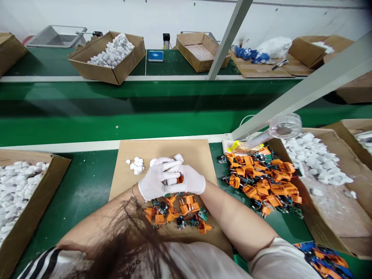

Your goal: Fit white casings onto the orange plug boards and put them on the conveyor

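My left hand [155,181] and my right hand [191,179], both in white gloves, are closed together over the cardboard sheet [192,147]. Between them shows part of an orange plug housing [180,179]; the fingers hide most of it. Left fingers overlap the right ones. Small white plastic pieces [178,157] lie just beyond my fingertips, and a little group of white pieces [137,166] sits to the left. Below my wrists lie several orange plug housings [188,205] with pins, wires and small green circuit boards [202,213].
A heap of orange plugs with boards [261,182] lies right. Boxes of white pieces stand left [55,170] and right [359,217]. A clear round plastic object [286,126] stands by the slanted metal post [314,77]. Beyond the green conveyor [174,120], a shelf holds more cartons [116,73].
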`<state>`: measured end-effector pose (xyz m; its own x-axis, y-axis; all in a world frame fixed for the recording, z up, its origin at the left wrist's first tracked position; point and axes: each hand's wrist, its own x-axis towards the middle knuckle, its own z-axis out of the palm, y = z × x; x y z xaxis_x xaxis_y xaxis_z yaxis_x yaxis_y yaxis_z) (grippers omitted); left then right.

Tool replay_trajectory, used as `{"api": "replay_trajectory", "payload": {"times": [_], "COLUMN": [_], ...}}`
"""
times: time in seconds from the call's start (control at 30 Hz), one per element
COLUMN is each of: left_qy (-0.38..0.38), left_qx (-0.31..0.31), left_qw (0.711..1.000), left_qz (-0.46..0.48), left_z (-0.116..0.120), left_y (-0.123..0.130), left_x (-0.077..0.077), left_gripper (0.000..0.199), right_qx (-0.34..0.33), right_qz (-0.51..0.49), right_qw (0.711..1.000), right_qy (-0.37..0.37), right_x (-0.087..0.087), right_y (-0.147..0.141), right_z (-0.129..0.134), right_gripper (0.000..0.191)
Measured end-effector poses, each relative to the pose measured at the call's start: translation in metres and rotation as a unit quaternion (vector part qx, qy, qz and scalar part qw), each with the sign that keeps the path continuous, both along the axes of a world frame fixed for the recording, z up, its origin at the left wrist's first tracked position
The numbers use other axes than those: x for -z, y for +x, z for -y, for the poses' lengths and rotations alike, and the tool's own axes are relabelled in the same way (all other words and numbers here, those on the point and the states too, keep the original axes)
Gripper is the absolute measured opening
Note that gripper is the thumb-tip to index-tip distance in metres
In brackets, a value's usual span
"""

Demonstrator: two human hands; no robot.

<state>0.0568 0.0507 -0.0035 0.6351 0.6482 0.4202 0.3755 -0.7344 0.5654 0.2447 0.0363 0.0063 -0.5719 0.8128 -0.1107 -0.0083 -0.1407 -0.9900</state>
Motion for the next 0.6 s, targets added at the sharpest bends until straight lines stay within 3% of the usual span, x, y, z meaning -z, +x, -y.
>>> {"api": "replay_trajectory", "payload": {"times": [0.2, 0.4, 0.53, 0.6], "left_qy": [0.012, 0.001, 0.018, 0.013], "left_qx": [-0.023, -0.031, -0.009, -0.029], "left_qw": [0.999, 0.999, 1.000, 0.998], "left_qz": [-0.035, -0.013, 0.024, 0.054], "left_z": [0.0050, 0.0030, 0.0025, 0.0044], "left_y": [0.0032, 0.0028, 0.0034, 0.0031], "left_x": [0.0034, 0.0017, 0.0020, 0.0000], "left_gripper": [0.026, 0.055, 0.028, 0.019], "right_qx": [0.032, 0.032, 0.038, 0.042], "right_qz": [0.059, 0.051, 0.019, -0.006], "right_qw": [0.998, 0.998, 0.999, 0.999], "right_qy": [-0.003, 0.001, -0.014, -0.030], "right_x": [-0.0046, -0.0052, -0.0049, -0.0026], "right_y": [-0.0044, -0.0044, -0.0053, -0.0040], "right_z": [0.0083, 0.0062, 0.0058, 0.0060], "right_gripper": [0.024, 0.026, 0.023, 0.019]}}
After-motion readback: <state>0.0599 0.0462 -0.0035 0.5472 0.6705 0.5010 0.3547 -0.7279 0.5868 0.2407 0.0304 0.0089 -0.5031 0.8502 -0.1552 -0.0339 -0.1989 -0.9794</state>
